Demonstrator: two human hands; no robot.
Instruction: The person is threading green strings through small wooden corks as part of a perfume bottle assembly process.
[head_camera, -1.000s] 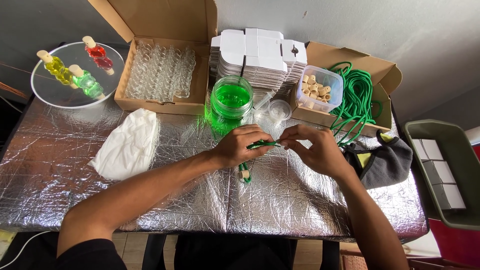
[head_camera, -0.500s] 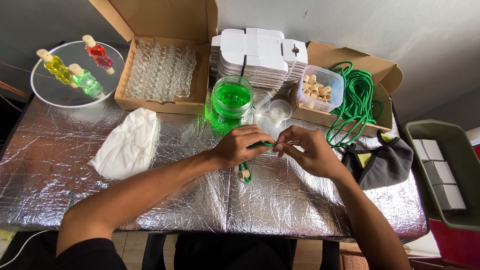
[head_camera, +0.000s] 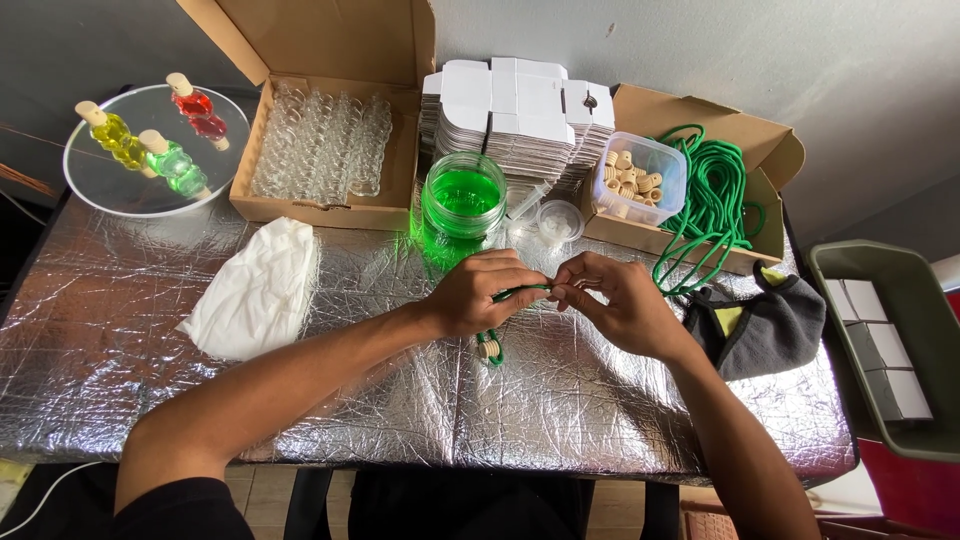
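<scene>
Over the foil worktop (head_camera: 300, 400), in front of the jar (head_camera: 462, 205), the left hand (head_camera: 480, 295) and right hand (head_camera: 610, 300) both pinch the green cord (head_camera: 520, 292) tight; its bead (head_camera: 489, 347) dangles below. Short, taut grips likely help.

Daylight fills the scene, bright and even, and the picture is sharp throughout. The foil table (head_camera: 120, 370) throws back crinkled white glare, strongest just left of the green jar (head_camera: 462, 205). The jar glows and casts a green patch on the foil at its foot. Shadows are soft under the arms. Far from the jar, the edges bow slightly.
</scene>
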